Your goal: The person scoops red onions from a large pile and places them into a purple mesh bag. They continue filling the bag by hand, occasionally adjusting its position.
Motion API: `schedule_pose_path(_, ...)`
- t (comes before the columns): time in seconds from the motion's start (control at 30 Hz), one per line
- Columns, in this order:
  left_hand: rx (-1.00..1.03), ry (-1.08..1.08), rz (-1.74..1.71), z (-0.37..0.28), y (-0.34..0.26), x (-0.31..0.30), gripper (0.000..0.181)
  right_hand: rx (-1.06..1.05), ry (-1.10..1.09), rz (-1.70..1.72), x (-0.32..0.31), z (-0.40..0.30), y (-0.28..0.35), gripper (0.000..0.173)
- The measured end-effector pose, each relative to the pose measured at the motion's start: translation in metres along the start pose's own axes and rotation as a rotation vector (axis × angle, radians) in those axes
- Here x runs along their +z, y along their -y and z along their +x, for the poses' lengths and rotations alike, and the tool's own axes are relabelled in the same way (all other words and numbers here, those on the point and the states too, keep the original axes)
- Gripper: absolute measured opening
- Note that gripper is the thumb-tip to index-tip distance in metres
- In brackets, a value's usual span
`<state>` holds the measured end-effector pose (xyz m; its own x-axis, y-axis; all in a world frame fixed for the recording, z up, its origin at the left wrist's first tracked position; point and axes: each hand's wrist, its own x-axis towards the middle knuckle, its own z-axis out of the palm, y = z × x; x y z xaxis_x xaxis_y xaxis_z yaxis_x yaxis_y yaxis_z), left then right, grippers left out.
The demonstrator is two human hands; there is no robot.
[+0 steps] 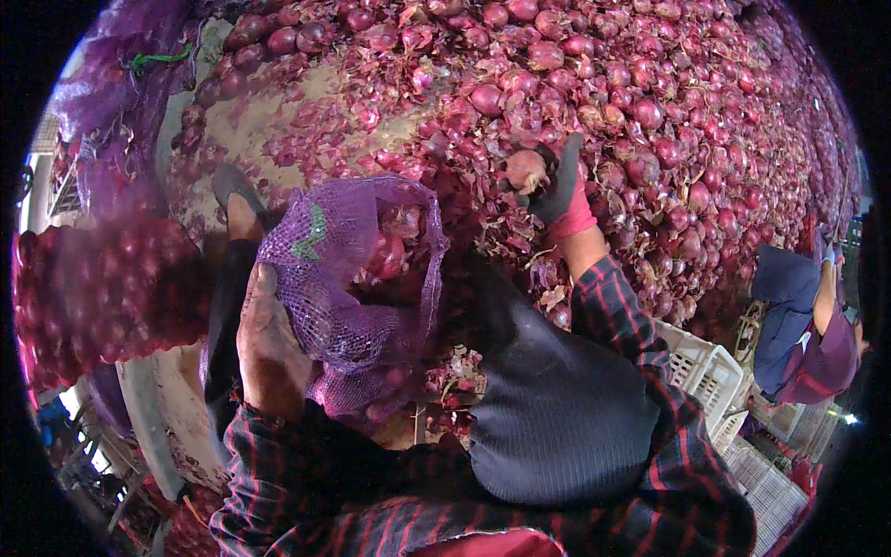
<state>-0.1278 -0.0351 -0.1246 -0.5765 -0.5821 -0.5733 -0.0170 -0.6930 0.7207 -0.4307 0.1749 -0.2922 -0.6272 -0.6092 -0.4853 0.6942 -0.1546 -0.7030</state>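
Observation:
My bare left hand (268, 334) rests against the left side of a purple mesh bag (320, 278) with green marking. The bag stands between my legs, its mouth gaping, and red onions (385, 255) show inside. My right hand (560, 188), in a dark glove with a pink cuff, is over the onion pile to the right of the bag. A pale, papery onion (525, 171) lies at its curled fingers and seems to be held in them. Loose onion skins surround that hand.
A large heap of red onions (647, 111) spreads ahead and right. Filled mesh sacks (111, 292) stand at left. White plastic crates (703, 376) are at lower right, beside another person (800, 320). Onion skins litter the floor (257, 118).

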Motion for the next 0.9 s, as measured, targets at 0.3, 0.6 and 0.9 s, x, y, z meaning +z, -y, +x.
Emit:
schedule_pose_path(0.3,-0.07,0.2,-0.146,0.019,0.015,-0.011,0.044,0.011,-0.062,-0.176,0.0,0.011,-0.012,0.015)
schedule_pose_path(0.6,-0.064,0.038,0.142,0.009,0.002,-0.043,0.042,-0.526,0.009,-1.649,0.078,0.106,0.019,0.052)
schedule_pose_path(0.9,-0.114,0.022,-0.039,0.01,-0.012,-0.061,0.039,-0.048,0.08,-2.289,0.004,0.177,0.021,0.048)
